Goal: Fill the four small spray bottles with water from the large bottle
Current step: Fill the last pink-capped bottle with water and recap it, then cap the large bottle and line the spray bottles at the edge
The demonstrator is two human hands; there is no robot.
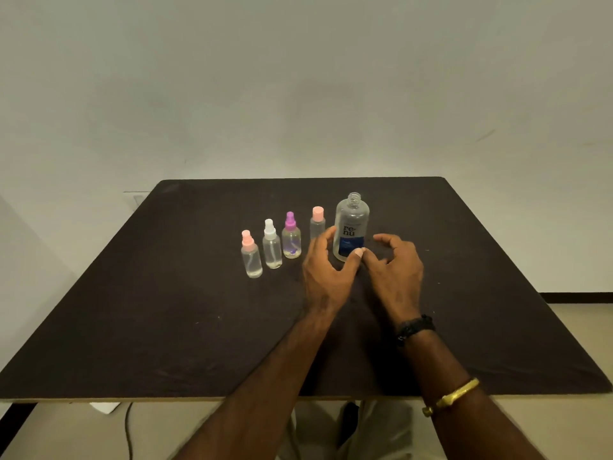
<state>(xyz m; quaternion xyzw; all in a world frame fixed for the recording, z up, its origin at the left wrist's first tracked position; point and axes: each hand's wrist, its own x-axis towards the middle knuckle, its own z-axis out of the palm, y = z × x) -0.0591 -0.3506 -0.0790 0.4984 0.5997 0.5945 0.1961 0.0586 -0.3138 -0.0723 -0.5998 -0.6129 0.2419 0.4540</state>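
A large clear bottle [352, 224] with a blue label stands upright and uncapped near the table's middle. To its left runs a slanted row of small spray bottles: pink-capped [251, 255], white-capped [272, 245], purple-capped [291, 237] and another pink-capped one [317, 222], all capped and upright. My left hand [326, 263] hovers just in front and left of the large bottle, fingers apart, partly hiding the fourth small bottle's base. My right hand [396, 265] sits to the bottle's right front, fingers curled apart. The two thumbs almost touch. Neither hand holds anything.
The dark square table [166, 310] stands against a pale wall. A cable [127, 426] hangs below the front edge at the left. A black band and a gold bangle are on my right forearm.
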